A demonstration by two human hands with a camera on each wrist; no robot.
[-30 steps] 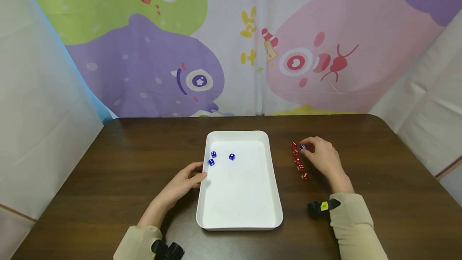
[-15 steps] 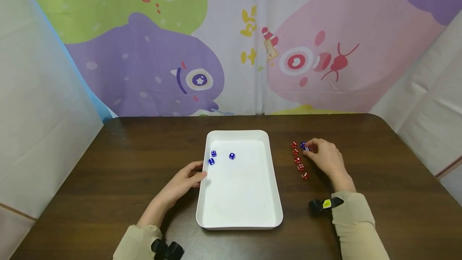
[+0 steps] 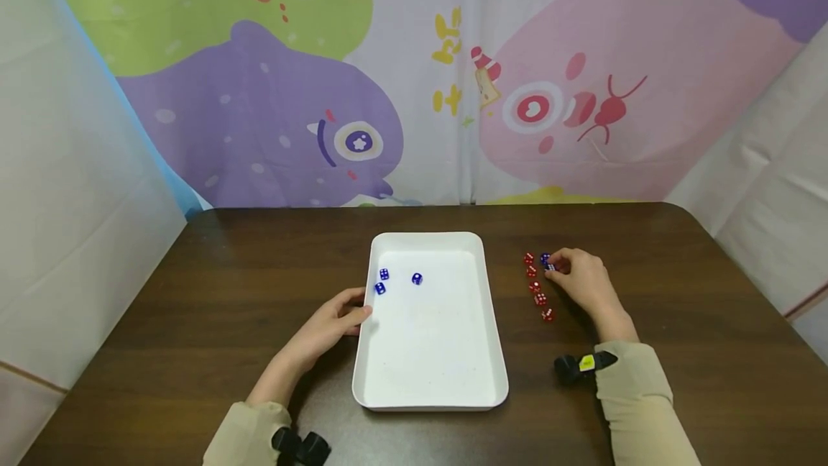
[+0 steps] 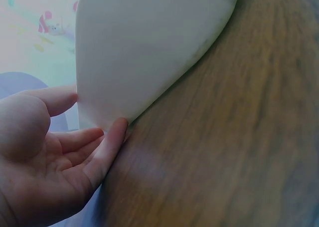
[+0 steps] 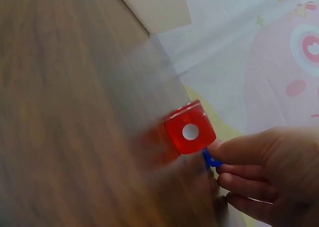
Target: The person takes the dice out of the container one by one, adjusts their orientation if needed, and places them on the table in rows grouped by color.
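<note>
Right hand (image 3: 585, 283) pinches a blue die (image 3: 550, 267), left hand (image 3: 334, 321) grips the white tray (image 3: 428, 340); keep your pinch light, nudging no red dice (image 3: 540, 299).

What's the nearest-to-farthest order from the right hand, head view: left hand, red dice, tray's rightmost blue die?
From the right hand:
1. Red dice: row just to its left.
2. Rightmost blue die: inside the white tray.
3. Left hand: at the tray's left rim.
</note>
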